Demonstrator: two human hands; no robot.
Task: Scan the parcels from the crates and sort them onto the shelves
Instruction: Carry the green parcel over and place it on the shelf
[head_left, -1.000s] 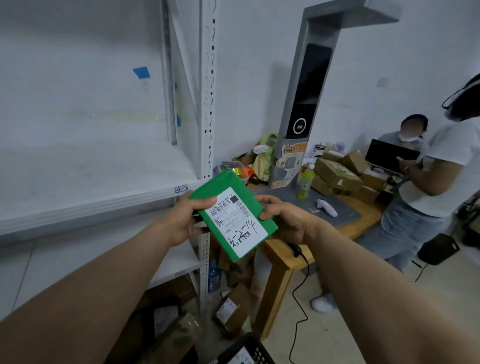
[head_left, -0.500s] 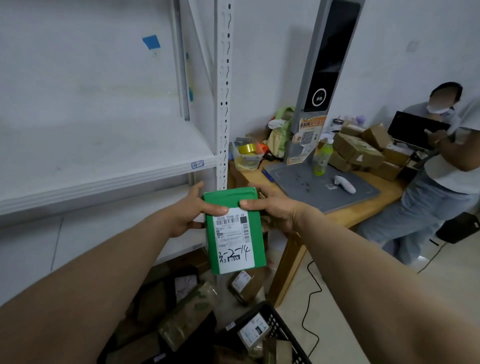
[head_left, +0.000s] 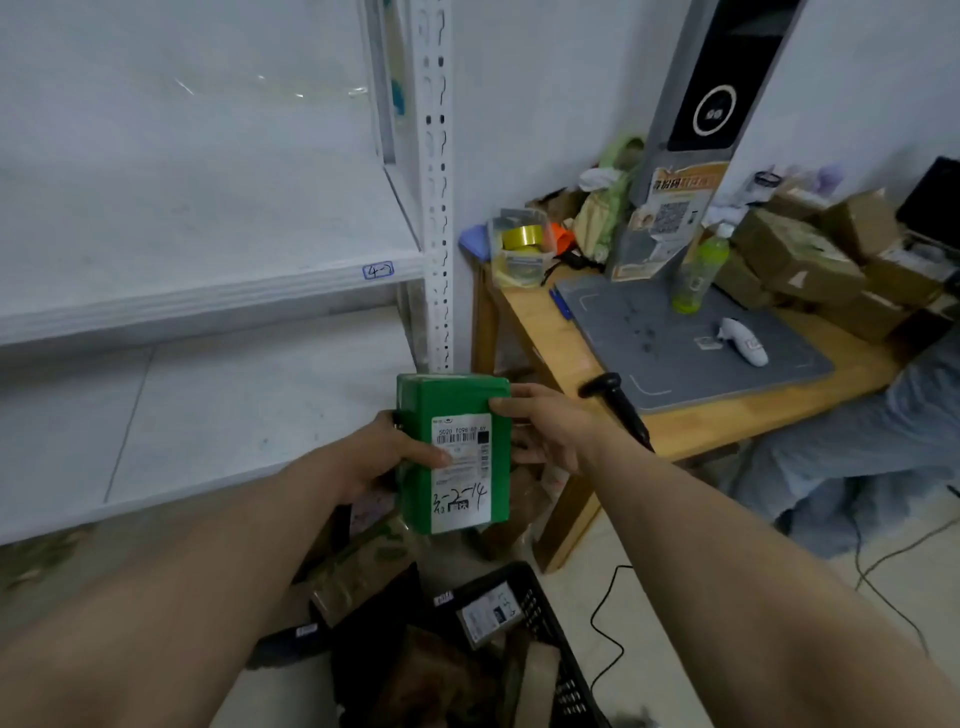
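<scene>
Head view: at bottom centre sits a black crate (head_left: 548, 644) with parcels in it. Above it, mid-frame, you hold the green parcel (head_left: 462, 467) upright, label facing you, in front of the lower white shelf (head_left: 234, 410). Your left hand (head_left: 374, 457) grips its left side, thumb across the label. Your right hand (head_left: 550, 431) pinches its upper right edge. A black scanner (head_left: 618, 410) shows just behind your right wrist. Farther right, a wooden surface (head_left: 540, 338) carries brown boxes (head_left: 795, 254).

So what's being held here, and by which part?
A green parcel, in both hands: the left hand grips its left edge, thumb on the label; the right hand pinches its upper right edge. The black scanner behind it: hold unclear.
</scene>
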